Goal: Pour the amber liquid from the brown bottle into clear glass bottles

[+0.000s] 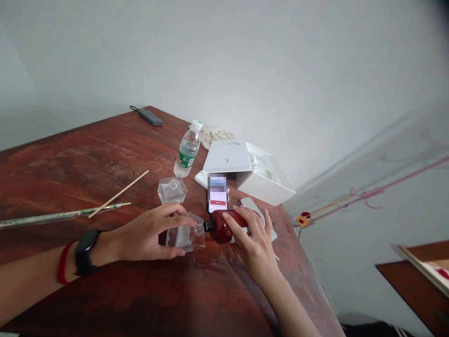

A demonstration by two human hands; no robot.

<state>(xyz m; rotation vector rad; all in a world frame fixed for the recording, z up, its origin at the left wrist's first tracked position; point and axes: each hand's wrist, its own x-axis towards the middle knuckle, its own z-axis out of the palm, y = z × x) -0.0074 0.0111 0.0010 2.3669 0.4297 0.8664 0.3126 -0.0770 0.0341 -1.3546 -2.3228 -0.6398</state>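
My left hand (159,234), with a dark wristband and a red cord at the wrist, grips a clear, angular plastic bottle (185,238) from its left side. The bottle lies low over the table with its threaded neck facing right. My right hand (254,238) is wrapped over a reddish-brown bottle (221,228) lying sideways, its black neck pointing left. The two necks meet end to end or nearly touch; I cannot tell if they are joined. Just behind my left hand rests another clear plastic piece (171,189).
Behind stand a water bottle (187,150), a lit phone (218,194) and an open white box (266,185). Thin wooden sticks (121,192) and a wrapped pair (52,216) lie at left. A grey device (150,117) sits at the far corner, near the wall.
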